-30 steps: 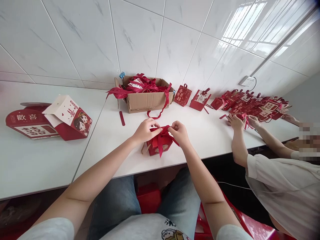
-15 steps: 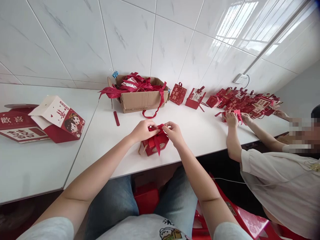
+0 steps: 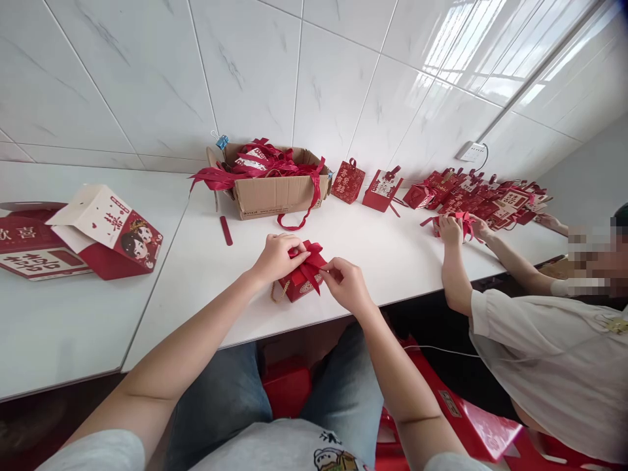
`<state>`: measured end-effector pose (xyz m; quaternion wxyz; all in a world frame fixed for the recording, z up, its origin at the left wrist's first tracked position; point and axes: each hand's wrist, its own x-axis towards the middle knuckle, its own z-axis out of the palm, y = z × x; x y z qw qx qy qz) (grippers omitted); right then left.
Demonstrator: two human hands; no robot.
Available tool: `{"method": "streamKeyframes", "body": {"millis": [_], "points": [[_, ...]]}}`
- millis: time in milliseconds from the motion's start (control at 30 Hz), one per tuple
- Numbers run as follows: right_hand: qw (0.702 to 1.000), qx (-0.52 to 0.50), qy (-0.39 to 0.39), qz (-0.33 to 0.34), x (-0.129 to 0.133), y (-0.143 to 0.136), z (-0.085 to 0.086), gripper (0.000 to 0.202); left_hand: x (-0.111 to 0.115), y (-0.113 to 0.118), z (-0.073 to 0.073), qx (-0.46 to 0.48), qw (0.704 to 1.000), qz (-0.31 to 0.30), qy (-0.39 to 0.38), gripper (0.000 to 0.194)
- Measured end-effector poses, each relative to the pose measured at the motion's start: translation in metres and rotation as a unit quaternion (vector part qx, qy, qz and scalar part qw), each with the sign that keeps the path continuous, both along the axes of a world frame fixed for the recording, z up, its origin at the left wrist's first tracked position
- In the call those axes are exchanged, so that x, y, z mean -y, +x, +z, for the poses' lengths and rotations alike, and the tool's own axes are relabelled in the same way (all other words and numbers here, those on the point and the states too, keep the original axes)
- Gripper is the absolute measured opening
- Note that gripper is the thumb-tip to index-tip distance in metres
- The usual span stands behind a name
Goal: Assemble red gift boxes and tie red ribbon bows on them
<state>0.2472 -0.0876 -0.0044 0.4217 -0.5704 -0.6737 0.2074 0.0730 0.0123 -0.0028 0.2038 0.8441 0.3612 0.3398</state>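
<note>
A small red box (image 3: pixel 293 289) with a gold cord at its left side sits on the white table in front of me. On its top is a red ribbon bow (image 3: pixel 312 259) with its loops spread. My left hand (image 3: pixel 280 259) pinches the bow's left side, its fingertips partly hiding that loop. At the right side, my right hand (image 3: pixel 345 281) has thumb and forefinger closed on a piece of the same ribbon, close to the box.
Behind the box stands a cardboard carton (image 3: pixel 279 195) full of red ribbons. Larger red boxes (image 3: pixel 120 239) lie at the left. Several red boxes (image 3: pixel 490 203) line the wall at the right, where a person's hands (image 3: pixel 451 230) hold another ribboned box. A red strip (image 3: pixel 226 230) lies near the carton.
My right hand has moved right and slightly down, away from the bow's middle. More of the bow shows, with its loops spread. My left hand stays at its left side.
</note>
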Motion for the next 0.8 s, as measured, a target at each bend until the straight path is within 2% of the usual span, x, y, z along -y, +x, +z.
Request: {"method": "streamKeyframes", "body": {"millis": [200,333,400,500,567,700,800], "points": [[0.997,0.064,0.031,0.019,0.012,-0.001,-0.006,0.013,0.002,0.001,0.001,-0.035,0.999,0.026,-0.012,0.021],[0.997,0.055,0.041,0.025,0.015,-0.001,-0.009,0.015,0.004,0.004,0.0,-0.029,0.998,0.052,-0.015,0.019],[0.997,0.037,0.052,0.031,0.016,-0.001,-0.009,0.016,0.006,0.004,0.0,-0.016,0.998,0.056,-0.015,0.02],[0.997,0.002,0.078,-0.012,0.017,-0.001,-0.012,0.02,0.009,-0.001,0.004,0.054,0.997,0.041,-0.042,0.021],[0.995,-0.033,0.082,-0.045,0.016,-0.003,-0.018,0.043,0.008,-0.008,0.006,0.121,0.989,0.04,-0.072,0.026],[0.994,-0.066,0.049,-0.066,0.013,-0.023,-0.04,0.11,-0.003,-0.027,0.002,0.197,0.969,0.09,-0.116,0.027],[0.992,-0.067,0.002,-0.106,0.011,-0.048,-0.056,0.128,-0.011,-0.04,-0.006,0.192,0.966,0.11,-0.137,0.026]]}}
